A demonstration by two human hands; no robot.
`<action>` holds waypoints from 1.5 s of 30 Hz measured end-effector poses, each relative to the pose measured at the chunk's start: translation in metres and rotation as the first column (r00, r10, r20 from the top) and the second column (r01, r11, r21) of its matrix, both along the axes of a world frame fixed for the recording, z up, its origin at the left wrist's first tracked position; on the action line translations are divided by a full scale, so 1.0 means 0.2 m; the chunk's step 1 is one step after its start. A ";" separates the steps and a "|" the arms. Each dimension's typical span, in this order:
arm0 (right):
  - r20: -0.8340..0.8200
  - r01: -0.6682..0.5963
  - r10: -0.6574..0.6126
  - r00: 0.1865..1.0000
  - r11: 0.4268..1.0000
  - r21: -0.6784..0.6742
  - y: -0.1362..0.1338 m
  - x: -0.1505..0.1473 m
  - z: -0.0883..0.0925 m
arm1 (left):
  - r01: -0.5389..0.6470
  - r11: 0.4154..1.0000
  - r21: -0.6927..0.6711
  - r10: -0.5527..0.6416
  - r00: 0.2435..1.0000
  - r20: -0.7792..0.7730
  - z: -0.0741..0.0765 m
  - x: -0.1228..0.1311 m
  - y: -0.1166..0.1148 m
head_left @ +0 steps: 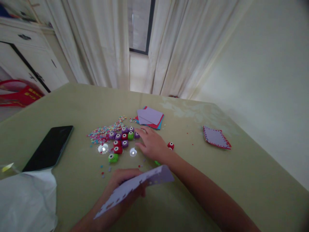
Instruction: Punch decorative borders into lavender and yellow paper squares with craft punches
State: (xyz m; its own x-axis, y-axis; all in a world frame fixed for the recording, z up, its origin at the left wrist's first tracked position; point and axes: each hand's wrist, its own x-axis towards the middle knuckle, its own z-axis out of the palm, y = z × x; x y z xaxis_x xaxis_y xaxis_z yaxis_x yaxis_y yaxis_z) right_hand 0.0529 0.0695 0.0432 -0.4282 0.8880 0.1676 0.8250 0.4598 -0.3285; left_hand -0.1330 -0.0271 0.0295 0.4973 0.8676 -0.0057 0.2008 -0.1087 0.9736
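My left hand (123,180) is closed on a purple paper card (130,190), which is tilted and has small holes punched along its edge. My right hand (152,141) reaches forward over the table, fingers apart, at the right side of a cluster of small craft punches. The nearest is a purple punch (136,134) by its fingertips; whether they touch cannot be made out. In the cluster are red punches (117,150), purple ones and green punches (113,158). A red punch (171,145) and a green one (157,163) lie partly hidden by my right arm.
Paper confetti (102,132) lies behind the punches. Plain coloured paper cards (151,115) are stacked at the back, and punched cards (216,138) at the right. A phone (49,148) and a white plastic bag (26,199) are on the left. Two shiny clear discs (133,152) lie before the punches.
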 end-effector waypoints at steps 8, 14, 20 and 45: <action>-0.127 0.152 -0.160 0.979 0.986 -0.074 -0.09 0.11 0.03 | -0.424 0.900 -0.104 0.410 0.902 -0.133 0.05 0.01 0.02; -0.796 0.080 -0.268 0.543 0.960 -0.269 -0.53 0.31 0.02 | -0.455 0.887 -0.076 0.450 0.890 -0.075 0.05 0.01 0.01; -0.782 -0.023 -0.579 0.230 0.800 -0.600 -0.69 0.27 -0.06 | -0.469 0.875 -0.121 0.455 0.881 -0.128 0.06 0.06 -0.04; -0.732 -0.003 -0.633 0.250 0.756 -0.655 -0.67 0.17 -0.03 | -0.391 0.916 -0.094 0.356 0.898 -0.259 0.07 0.06 -0.09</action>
